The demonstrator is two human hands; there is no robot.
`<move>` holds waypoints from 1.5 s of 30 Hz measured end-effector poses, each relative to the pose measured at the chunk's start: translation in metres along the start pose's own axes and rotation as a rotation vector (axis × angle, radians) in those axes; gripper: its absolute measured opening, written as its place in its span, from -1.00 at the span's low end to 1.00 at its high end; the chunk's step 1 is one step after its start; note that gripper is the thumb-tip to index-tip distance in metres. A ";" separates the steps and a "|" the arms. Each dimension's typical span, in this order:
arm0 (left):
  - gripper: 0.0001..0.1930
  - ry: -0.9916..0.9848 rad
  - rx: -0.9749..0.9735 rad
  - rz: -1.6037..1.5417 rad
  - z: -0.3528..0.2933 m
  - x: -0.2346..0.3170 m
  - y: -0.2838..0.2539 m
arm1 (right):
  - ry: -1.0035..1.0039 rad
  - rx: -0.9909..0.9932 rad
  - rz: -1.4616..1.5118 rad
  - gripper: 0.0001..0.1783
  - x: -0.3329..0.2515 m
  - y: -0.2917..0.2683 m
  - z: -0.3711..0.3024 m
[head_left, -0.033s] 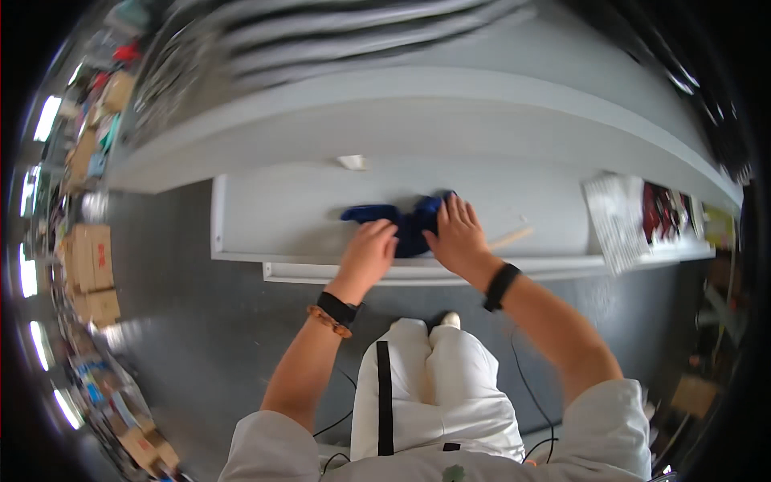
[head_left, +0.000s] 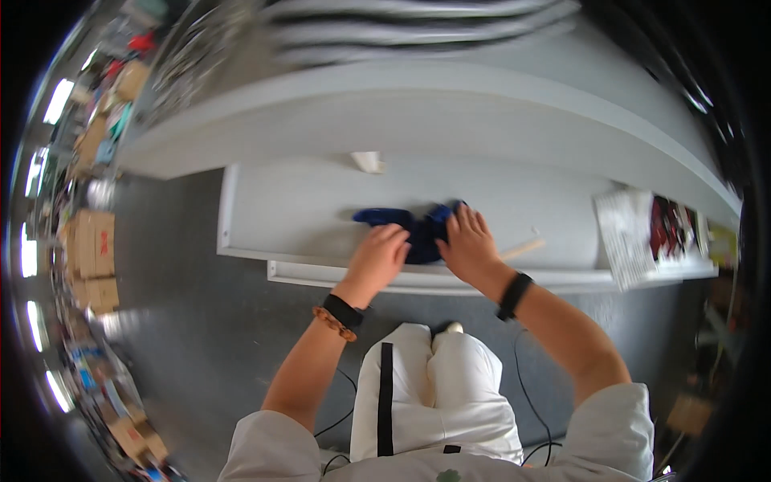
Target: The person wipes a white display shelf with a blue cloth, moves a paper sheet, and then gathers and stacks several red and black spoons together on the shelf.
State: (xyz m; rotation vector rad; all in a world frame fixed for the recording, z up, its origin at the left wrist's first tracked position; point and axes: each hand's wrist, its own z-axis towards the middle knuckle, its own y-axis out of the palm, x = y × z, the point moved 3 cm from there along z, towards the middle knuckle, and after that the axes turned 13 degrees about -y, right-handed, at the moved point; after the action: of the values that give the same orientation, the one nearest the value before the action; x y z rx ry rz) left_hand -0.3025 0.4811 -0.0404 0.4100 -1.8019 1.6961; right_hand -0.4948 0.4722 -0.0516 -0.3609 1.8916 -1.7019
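Observation:
A crumpled dark blue cloth [head_left: 422,245] lies near the front edge of a pale grey shelf [head_left: 297,189]. On its left part rests my left hand [head_left: 377,255], the fingers bent down onto the cloth and closed on a fold. My right hand [head_left: 470,245] lies over the cloth's right side, its fingers stretched out and the thumb apart. A thin light wooden stick [head_left: 522,249] is just right of that hand. Behind the cloth stands a small white piece [head_left: 369,162]. What lies under my palms is hidden.
A higher grey ledge [head_left: 418,108] crosses above the shelf, with plastic-wrapped stacks [head_left: 418,32] on it. Striped and dark red packets [head_left: 626,237] hang over the shelf's right front edge. Cardboard boxes [head_left: 94,245] stand far left. A black cable [head_left: 526,386] runs on the floor.
The view has shifted slightly, so the shelf and hands sit a little lower and further right. My hands stay on the blue cloth in almost the same pose.

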 end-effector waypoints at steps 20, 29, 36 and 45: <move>-0.87 0.110 0.166 -0.167 -0.018 -0.040 0.001 | -0.306 -0.020 0.211 -0.77 -0.022 -0.073 0.035; -0.90 0.068 0.442 -0.260 -0.027 -0.042 -0.013 | -0.294 0.003 0.230 -0.75 -0.040 -0.081 0.064; -0.88 -0.189 0.780 0.018 -0.047 -0.123 -0.083 | -0.214 0.276 0.867 -0.68 -0.118 -0.030 0.183; -0.74 -0.170 0.592 0.046 -0.054 -0.139 -0.084 | -0.348 0.093 0.155 -0.19 -0.135 0.095 0.347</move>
State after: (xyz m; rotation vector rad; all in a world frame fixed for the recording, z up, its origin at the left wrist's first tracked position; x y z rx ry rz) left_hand -0.1331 0.4974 -0.0628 0.7832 -1.3929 2.2747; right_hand -0.1721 0.2759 -0.1252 -0.4307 1.5423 -1.5083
